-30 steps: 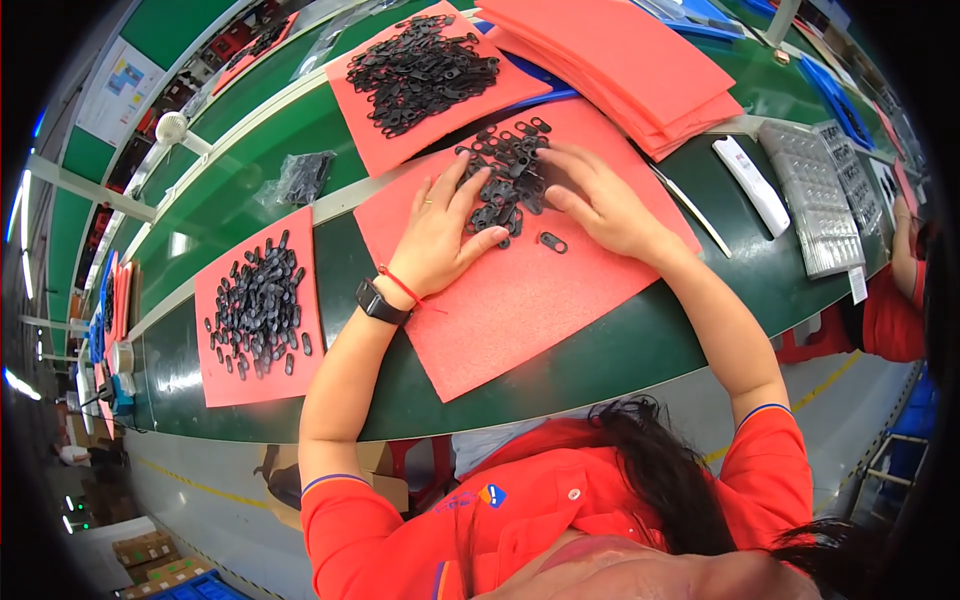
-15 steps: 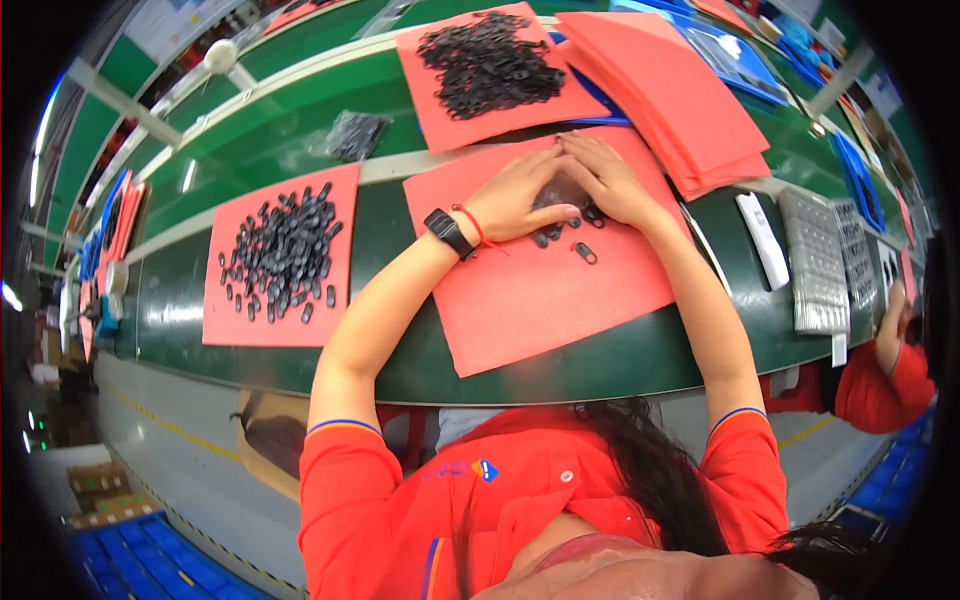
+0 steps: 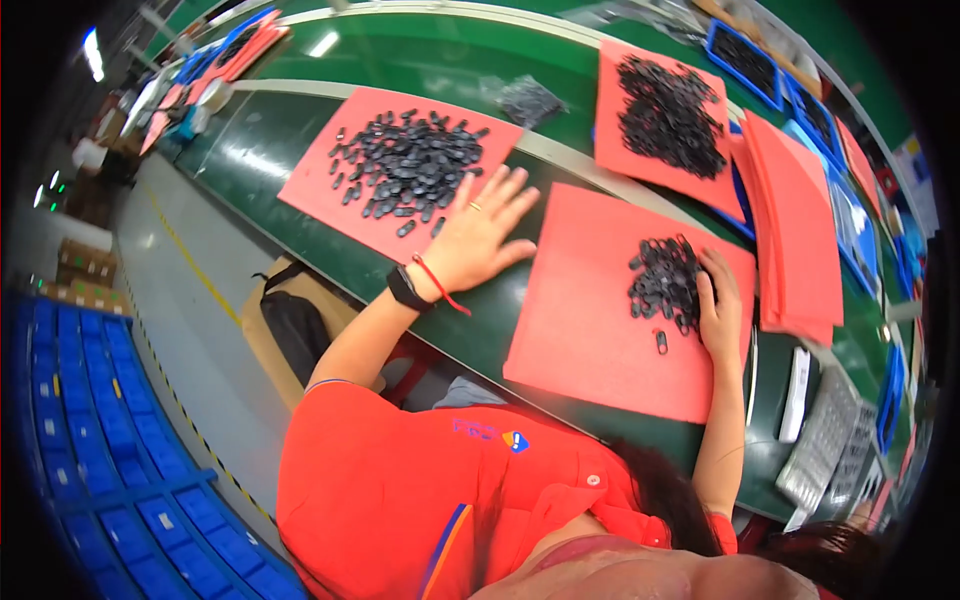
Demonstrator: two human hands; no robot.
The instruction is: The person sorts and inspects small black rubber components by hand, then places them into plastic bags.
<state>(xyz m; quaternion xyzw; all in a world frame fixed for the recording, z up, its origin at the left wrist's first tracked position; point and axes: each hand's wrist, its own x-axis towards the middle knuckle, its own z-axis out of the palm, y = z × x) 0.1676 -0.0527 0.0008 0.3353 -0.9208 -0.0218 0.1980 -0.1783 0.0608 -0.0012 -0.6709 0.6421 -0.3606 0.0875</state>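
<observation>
My left hand [image 3: 482,232] is stretched out with its fingers spread over the near right edge of a pink sheet [image 3: 312,178]. Its fingertips reach the margin of a pile of small black oblong parts [image 3: 425,160] lying there. Nothing is in it. On a second pink sheet [image 3: 590,300], my right hand [image 3: 718,305] rests against the right side of a smaller heap of black oblong parts [image 3: 660,275]. Its fingers lie loosely curved and its thumb is apart, with no part gripped. One loose black part [image 3: 661,342] lies just in front of that heap.
Behind, a third pink sheet [image 3: 608,110] bears a heap of black looped parts [image 3: 672,115]. A clear bag of dark parts [image 3: 530,102] lies left of it. Stacked pink sheets [image 3: 790,230] stand at the right, near a white strip-shaped object [image 3: 795,395] and clear blister trays [image 3: 822,440].
Both hands were cupped together around the heap; my left hand has moved off to the left pile and spread. My right hand stays beside the now uncovered heap. The view has turned left.
</observation>
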